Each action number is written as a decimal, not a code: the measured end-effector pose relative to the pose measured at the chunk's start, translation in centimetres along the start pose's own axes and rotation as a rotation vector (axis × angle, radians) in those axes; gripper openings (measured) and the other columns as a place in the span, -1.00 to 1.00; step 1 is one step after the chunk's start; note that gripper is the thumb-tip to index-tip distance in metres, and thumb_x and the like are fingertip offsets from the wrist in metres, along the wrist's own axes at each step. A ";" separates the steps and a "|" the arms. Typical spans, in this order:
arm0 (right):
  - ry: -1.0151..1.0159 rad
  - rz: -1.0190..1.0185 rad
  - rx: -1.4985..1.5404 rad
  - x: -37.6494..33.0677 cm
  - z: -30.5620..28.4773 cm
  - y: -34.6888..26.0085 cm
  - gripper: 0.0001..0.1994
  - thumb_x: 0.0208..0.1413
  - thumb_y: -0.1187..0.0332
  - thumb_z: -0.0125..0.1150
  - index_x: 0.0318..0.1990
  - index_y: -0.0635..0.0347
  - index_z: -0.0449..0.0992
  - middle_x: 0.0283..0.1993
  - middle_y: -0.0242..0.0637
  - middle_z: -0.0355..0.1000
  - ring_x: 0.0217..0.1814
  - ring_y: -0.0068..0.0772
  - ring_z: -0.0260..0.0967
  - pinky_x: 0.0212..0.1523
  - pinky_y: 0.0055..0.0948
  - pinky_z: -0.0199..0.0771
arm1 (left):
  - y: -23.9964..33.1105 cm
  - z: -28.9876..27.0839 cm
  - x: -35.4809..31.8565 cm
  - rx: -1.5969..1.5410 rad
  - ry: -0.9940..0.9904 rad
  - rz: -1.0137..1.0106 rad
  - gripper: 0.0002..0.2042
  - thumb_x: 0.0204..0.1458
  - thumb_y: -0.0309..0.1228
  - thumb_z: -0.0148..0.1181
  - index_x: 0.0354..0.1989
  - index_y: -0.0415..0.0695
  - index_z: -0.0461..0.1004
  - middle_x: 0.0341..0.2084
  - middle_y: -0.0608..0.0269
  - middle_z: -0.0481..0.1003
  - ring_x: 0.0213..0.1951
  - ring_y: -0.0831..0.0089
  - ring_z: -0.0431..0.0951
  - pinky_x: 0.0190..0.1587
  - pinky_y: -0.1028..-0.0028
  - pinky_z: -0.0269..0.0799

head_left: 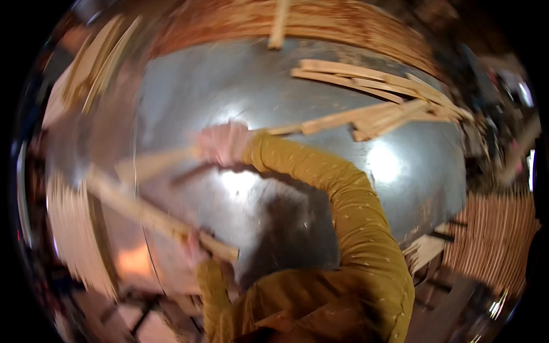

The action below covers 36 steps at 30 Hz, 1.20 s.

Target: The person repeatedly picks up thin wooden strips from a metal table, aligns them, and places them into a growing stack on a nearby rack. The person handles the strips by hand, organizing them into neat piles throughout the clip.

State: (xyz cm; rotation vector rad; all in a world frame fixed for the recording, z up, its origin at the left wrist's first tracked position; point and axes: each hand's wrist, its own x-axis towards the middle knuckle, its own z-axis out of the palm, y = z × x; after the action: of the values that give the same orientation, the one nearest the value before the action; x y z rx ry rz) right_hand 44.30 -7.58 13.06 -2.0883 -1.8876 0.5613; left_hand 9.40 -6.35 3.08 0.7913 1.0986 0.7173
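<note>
My left hand [195, 248], in a mustard sleeve, is closed round the near end of a long pale wooden slat [143, 210]. The slat slants away to the far left over the metal tabletop [194, 80]. Farther off, my right hand [224, 143] reaches across the table, smeared by motion. From its closed fingers a blurred wooden strip [154, 164] sticks out to the left. Just right of that wrist, another thin strip [284, 130] lies on the metal. The fingertips of my right hand cannot be made out.
Several loose wooden strips [354, 77] lie at the far right of the table. A wide stack of wood sheets [229, 26] lines the far edge, with one strip [278, 28] across it. More stacked wood stands at the left [71, 228] and right [486, 237].
</note>
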 end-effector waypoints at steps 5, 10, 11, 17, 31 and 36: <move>0.291 0.167 0.831 1.0 -2.9 -2.7 -0.70 0.20 0.09 0.08 -0.15 0.13 0.48 -0.36 -0.30 0.46 -0.35 -0.28 0.41 -0.39 -0.23 0.44 | -3.2 13.0 0.1 -0.022 -0.260 -0.060 -0.55 0.22 -0.09 0.13 0.15 -0.13 0.35 -0.27 0.13 0.52 -0.29 0.28 0.56 -0.27 0.35 0.56; 0.504 0.530 0.723 -5.4 -0.6 7.5 -0.60 0.15 0.05 0.12 0.02 0.10 0.42 -0.13 -0.26 0.44 -0.15 -0.15 0.40 -0.19 -0.22 0.45 | -5.0 22.3 -4.4 -0.264 -0.652 -0.515 -0.38 0.18 -0.05 0.19 0.27 -0.23 0.28 -0.07 0.18 0.50 -0.10 0.35 0.52 -0.02 0.40 0.47; 0.472 0.537 0.566 -8.8 0.5 9.8 -0.49 0.11 -0.02 0.14 0.13 0.06 0.38 0.01 -0.21 0.42 0.00 -0.04 0.39 -0.05 -0.15 0.44 | -5.1 24.3 -5.7 0.018 -0.585 -0.375 -0.33 0.13 -0.09 0.25 0.30 -0.26 0.23 0.00 0.16 0.47 -0.03 0.35 0.49 0.05 0.40 0.44; -0.161 0.515 -0.443 -36.5 -3.2 22.3 0.13 -0.20 -0.42 0.24 0.46 0.10 0.02 0.48 0.02 0.02 0.55 0.14 -0.18 0.49 0.21 -0.33 | -7.3 22.9 -5.2 -0.276 -0.691 -0.303 -0.25 0.00 -0.38 0.31 0.36 -0.31 0.09 0.11 -0.05 0.41 0.13 0.16 0.46 0.18 0.26 0.43; -0.403 0.585 -0.453 -31.7 -0.8 24.6 0.18 -0.34 -0.04 0.55 0.41 0.21 -0.06 0.18 0.06 0.28 0.21 0.08 0.31 0.22 -0.09 0.34 | -3.3 15.8 1.3 0.772 -0.336 -0.023 -0.33 0.08 -0.14 0.33 0.25 -0.33 0.25 -0.09 0.18 0.52 -0.05 0.44 0.48 0.02 0.45 0.43; -0.179 0.700 -0.400 -26.3 2.6 18.3 0.11 -0.32 -0.02 0.53 0.37 0.21 -0.03 0.14 0.04 0.31 0.19 0.05 0.34 0.21 -0.10 0.37 | -1.3 11.9 1.3 1.117 -0.044 0.200 -0.43 0.11 -0.11 0.25 0.23 -0.14 0.31 -0.14 -0.02 0.55 -0.06 0.13 0.57 -0.05 0.27 0.50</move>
State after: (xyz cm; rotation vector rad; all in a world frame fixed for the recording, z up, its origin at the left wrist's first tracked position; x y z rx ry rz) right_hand 57.36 -35.87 5.24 -3.0781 -1.3855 0.5508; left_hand 21.18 -8.30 4.30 1.8661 1.3722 0.1806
